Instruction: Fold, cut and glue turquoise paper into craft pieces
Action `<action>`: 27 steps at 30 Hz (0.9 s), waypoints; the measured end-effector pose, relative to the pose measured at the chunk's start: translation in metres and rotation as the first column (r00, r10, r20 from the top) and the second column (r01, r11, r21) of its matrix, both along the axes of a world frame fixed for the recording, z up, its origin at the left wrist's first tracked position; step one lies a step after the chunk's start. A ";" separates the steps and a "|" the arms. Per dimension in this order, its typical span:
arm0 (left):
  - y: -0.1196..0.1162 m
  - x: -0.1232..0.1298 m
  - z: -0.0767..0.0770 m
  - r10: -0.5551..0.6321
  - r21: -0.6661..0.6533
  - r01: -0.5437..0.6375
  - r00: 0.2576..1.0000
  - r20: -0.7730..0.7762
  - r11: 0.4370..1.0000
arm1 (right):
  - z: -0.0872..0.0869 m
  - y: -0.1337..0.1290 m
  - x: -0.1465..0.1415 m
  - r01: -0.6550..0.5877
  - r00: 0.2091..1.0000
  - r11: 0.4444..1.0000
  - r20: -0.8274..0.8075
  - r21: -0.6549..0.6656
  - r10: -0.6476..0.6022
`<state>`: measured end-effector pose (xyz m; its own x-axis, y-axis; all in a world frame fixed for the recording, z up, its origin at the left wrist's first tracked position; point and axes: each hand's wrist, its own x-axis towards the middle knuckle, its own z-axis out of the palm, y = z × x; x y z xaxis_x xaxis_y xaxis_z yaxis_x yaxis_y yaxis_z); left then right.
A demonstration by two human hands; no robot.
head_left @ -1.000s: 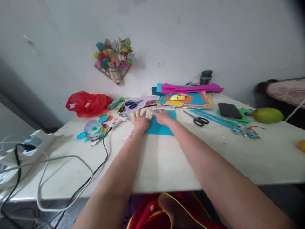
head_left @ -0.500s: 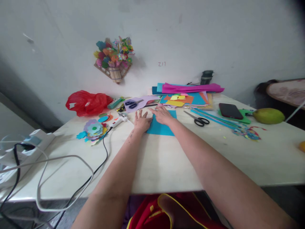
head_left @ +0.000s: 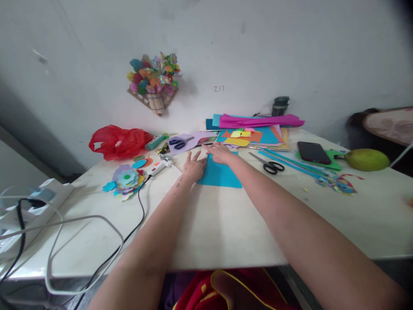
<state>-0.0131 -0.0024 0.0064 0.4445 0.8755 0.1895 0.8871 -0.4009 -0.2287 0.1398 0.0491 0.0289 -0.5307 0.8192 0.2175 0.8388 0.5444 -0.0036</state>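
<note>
Item 1: handwritten number (head_left: 218,88), on the pale wall (head_left: 245,56), at 12 o'clock in my view, a touch toward 1. Three characters in thin reddish-brown strokes; I read "217", though the first may be a Z.
Item 2: small dark marks (head_left: 177,183), on the left forearm (head_left: 153,241) near the wrist, between 7 and 8 o'clock; too small for me to read.

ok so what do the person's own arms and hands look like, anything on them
The left hand and right hand are ungloved. No sleeves show, and no watch or bracelet is visible. Small dark markings run along the left forearm near the wrist, too blurred to make out.
</note>
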 end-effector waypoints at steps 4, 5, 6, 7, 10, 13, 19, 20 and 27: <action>0.000 0.000 0.003 -0.053 0.006 0.053 0.999 0.011 0.999 | -0.002 0.007 0.000 -0.013 1.000 1.000 0.024 0.001 0.013; 0.001 -0.001 0.004 -0.068 0.007 0.068 0.998 0.013 0.998 | -0.002 0.009 0.001 -0.018 0.999 1.000 0.029 0.003 0.018; 0.001 -0.001 0.004 -0.082 0.007 0.082 0.997 0.012 0.997 | -0.002 0.011 0.001 -0.023 0.999 1.000 0.035 0.006 0.023; 0.002 -0.002 0.004 -0.093 0.007 0.093 0.996 0.008 0.996 | -0.003 0.012 0.001 -0.028 0.999 1.000 0.042 0.010 0.027; 0.005 -0.003 0.003 -0.113 0.010 0.114 0.993 -0.019 0.993 | -0.003 0.016 0.001 -0.033 0.998 0.999 0.053 0.011 0.033; 0.007 -0.003 0.001 -0.138 0.021 0.139 0.990 -0.041 0.990 | -0.003 0.018 0.002 -0.031 0.998 1.000 0.059 -0.002 0.031; 0.012 -0.004 0.004 -0.130 -0.023 0.129 0.991 -0.034 0.991 | -0.005 0.021 0.003 -0.045 0.995 0.998 0.095 0.031 0.042; 0.013 -0.005 0.005 -0.121 -0.042 0.120 0.992 -0.023 0.992 | -0.004 0.021 0.003 -0.044 0.995 0.998 0.093 0.034 0.040; 0.022 -0.011 0.006 -0.119 0.029 0.117 0.989 0.087 0.993 | 0.004 0.017 -0.002 -0.030 0.996 1.000 0.088 0.004 0.029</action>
<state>-0.0243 0.0197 0.0122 0.5249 0.8126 0.2533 0.8512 -0.4993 -0.1620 0.1381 0.0661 0.0325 -0.5718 0.8017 0.1738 0.8193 0.5688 0.0721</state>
